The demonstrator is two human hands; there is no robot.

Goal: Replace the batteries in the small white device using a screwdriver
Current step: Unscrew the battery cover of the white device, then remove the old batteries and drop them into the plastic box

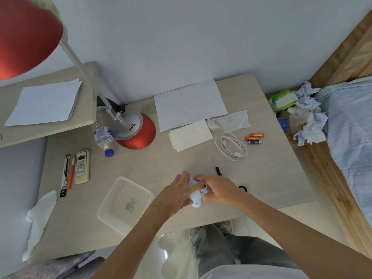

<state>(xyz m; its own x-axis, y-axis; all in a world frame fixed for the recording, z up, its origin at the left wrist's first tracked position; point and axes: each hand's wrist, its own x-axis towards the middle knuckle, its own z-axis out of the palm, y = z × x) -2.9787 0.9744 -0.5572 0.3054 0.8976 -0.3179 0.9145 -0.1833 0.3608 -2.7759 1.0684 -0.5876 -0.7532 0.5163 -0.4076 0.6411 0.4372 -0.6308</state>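
The small white device is held just above the desk near its front edge, between both hands. My left hand wraps its left side. My right hand grips its right side, fingertips pressing at a dark opening on top. The screwdriver, thin metal shaft and black handle, lies on the desk just behind my right hand, untouched. Three batteries, two orange and one dark blue, lie side by side at the right of the desk.
A clear plastic tray sits left of my hands. A coiled white cable, tissues and paper lie behind. A red lamp base, water bottle and remote stand at the left. A black loop lies beside my right wrist.
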